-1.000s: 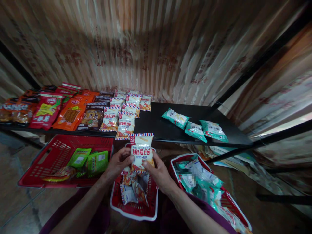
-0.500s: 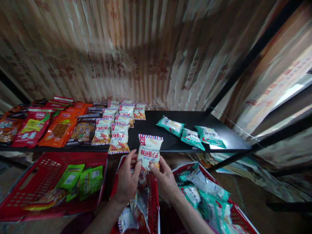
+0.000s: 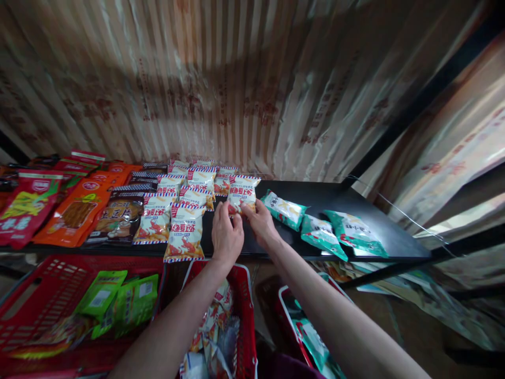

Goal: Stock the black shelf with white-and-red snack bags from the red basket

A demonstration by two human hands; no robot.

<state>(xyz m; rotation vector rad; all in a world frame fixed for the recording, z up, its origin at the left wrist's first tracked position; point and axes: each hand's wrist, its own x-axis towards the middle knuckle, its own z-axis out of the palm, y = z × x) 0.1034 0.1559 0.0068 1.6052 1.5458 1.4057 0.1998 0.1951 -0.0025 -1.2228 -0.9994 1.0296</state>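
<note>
Left hand (image 3: 226,238) and right hand (image 3: 261,222) pinch the bottom edge of a striped snack packet (image 3: 242,190) at the middle of the shelf (image 3: 327,192), between matching rows (image 3: 184,231) and a teal packet (image 3: 284,209); a crooked release could leave it overlapping either neighbour.

Both arms are bare from elbow to fingertip, left hand (image 3: 226,239) and right hand (image 3: 261,223) alike; a patch of dark purple clothing (image 3: 284,368) shows just right of the red basket (image 3: 249,316).

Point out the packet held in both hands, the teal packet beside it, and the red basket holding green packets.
held packet (image 3: 243,189), head view, printed front
teal packet (image 3: 284,209), head view, middle of its face
red basket (image 3: 47,287), head view, bare mesh wall
</note>
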